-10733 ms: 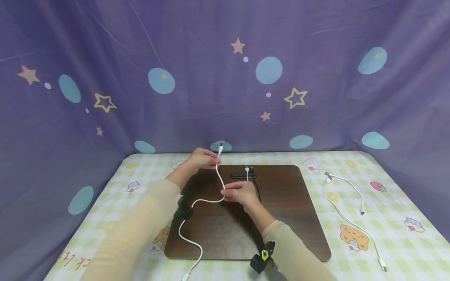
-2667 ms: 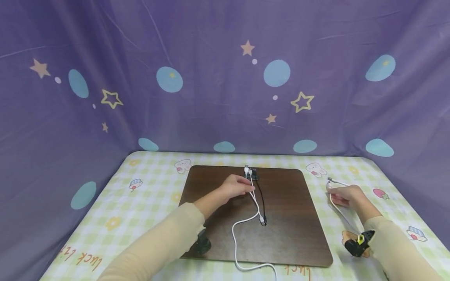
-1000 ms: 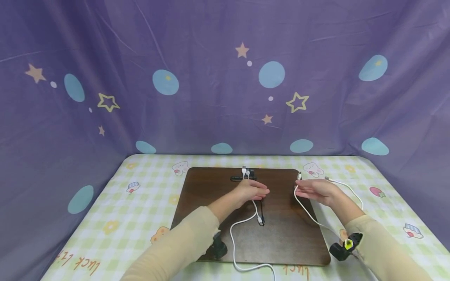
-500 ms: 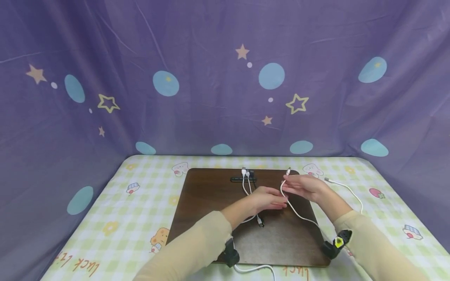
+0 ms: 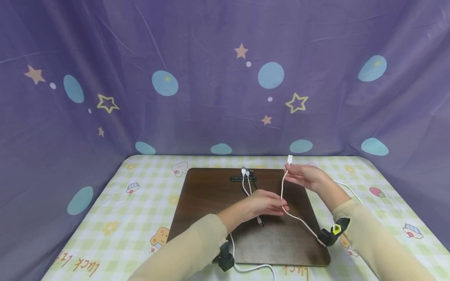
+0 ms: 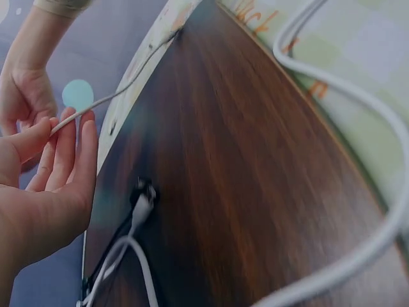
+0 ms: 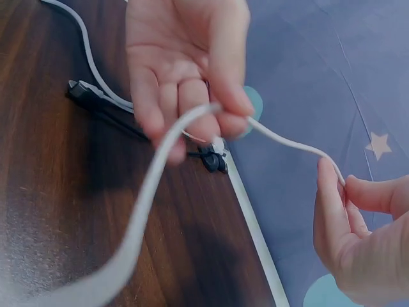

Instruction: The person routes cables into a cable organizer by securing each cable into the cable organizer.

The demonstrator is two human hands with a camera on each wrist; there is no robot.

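My right hand (image 5: 304,175) pinches a white USB cable (image 5: 282,187) just below its plug (image 5: 290,159), which points up past the board's back right corner. Lower down, my left hand (image 5: 265,203) pinches the same cable between thumb and fingers. From there it runs down right across the brown board (image 5: 211,195). In the left wrist view, the cable (image 6: 128,86) leaves my left fingertips. The right wrist view shows my left hand (image 7: 192,70) and right hand (image 7: 367,230) with cable spanning between them. A black cable clip strip (image 5: 237,179) lies near the board's back edge.
Two white cables (image 5: 243,171) and a black cable (image 5: 252,173) sit at the clip strip. One white cable (image 5: 260,267) trails over the board's front edge. Another white cable (image 5: 349,188) lies on the checked cloth (image 5: 379,218) at right, partly behind my right arm.
The cable held earlier at left now sits at the clip strip. My right hand has brought another cable from the right over the board; my left hand moved right and took hold of it.
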